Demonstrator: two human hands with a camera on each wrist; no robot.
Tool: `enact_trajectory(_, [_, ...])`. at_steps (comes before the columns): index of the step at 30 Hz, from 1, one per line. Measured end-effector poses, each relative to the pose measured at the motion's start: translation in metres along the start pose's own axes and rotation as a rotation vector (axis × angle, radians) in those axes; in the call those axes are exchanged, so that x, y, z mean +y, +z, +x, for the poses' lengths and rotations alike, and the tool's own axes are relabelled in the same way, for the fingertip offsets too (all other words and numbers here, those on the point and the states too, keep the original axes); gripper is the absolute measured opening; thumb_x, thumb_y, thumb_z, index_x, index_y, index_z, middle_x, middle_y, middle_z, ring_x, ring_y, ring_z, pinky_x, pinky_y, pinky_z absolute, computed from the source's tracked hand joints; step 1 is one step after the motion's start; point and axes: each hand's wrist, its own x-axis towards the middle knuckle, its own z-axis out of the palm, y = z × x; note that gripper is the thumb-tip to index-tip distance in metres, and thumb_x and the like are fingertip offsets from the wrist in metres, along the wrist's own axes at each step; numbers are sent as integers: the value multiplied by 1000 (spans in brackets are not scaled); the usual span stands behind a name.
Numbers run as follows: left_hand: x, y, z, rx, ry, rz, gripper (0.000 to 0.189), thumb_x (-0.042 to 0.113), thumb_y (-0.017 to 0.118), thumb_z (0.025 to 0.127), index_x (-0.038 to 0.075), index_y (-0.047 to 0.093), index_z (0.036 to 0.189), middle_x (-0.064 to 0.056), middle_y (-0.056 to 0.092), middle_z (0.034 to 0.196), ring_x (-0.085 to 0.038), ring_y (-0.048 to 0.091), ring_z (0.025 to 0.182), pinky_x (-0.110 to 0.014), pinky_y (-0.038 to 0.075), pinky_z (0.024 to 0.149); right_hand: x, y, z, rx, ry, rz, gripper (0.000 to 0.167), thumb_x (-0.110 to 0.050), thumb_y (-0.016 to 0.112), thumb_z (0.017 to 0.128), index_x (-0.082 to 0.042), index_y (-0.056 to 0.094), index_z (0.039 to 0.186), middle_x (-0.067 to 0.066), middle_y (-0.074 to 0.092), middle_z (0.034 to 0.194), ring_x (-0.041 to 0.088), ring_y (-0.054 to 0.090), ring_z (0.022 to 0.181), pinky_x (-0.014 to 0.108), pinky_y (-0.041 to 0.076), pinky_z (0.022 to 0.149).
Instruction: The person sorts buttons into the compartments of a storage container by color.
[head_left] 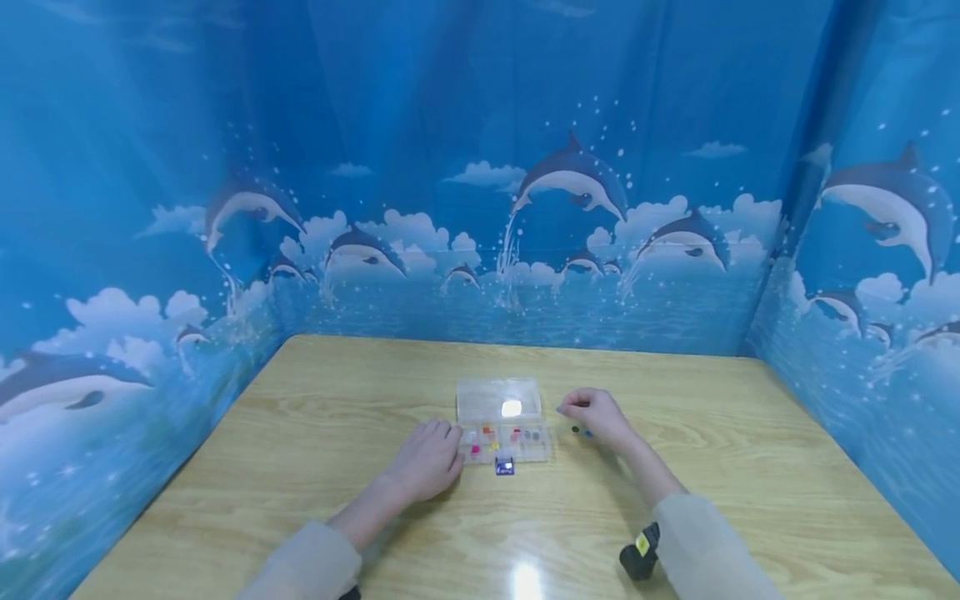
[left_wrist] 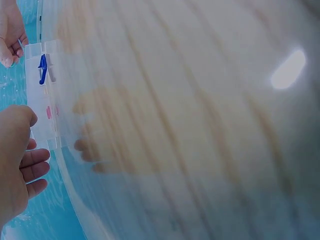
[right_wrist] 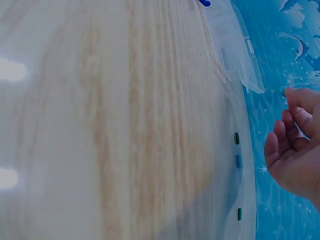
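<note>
A clear plastic compartment box lies on the table with its lid raised at the back. Several small colored pieces, among them a pink one, sit in its compartments. My left hand rests against the box's left side, fingers relaxed. To the right of the box, my right hand pinches a tiny greenish-blue piece between thumb and forefinger; its exact kind is too small to tell. Below that hand, a dark green piece, a blue piece and another green piece lie on the table.
A dark blue latch hangs at the box's front edge. The wooden table reflects bright light near its front. Blue curtains with dolphins enclose its back and sides. A black wrist device sits at the right sleeve.
</note>
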Motion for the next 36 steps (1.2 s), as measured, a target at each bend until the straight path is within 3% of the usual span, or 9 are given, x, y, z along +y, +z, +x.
enact_trajectory(17, [0,0,-1,6,4,14,23,24,55,89,4,55,99,-5,51,85,-19,48,81,-36,45,77,-20,22,-5,-31,-51,63,13,-11,66,84,0,66,90,6,62,91,18,53,84,29,44,72])
enact_trajectory(23, [0,0,-1,12,5,16,23,24,56,88,4,55,100,-5,51,85,-19,48,81,-36,45,77,-23,29,-5,-75,-55,71,14,-13,67,83,-2,67,92,3,63,90,17,55,85,30,46,76])
enact_trajectory(29, [-1,3,-1,32,4,13,21,23,56,88,5,55,97,-5,51,84,-19,48,80,-36,45,76,-30,35,-9,-129,-76,126,18,-9,66,83,3,65,97,5,63,91,18,56,84,38,48,81])
enact_trajectory(36, [-1,3,-1,30,5,11,22,24,56,88,5,55,98,-4,51,84,-19,48,80,-36,45,75,-32,40,-9,-164,-111,107,12,-6,67,81,2,66,90,5,61,87,17,55,81,36,49,78])
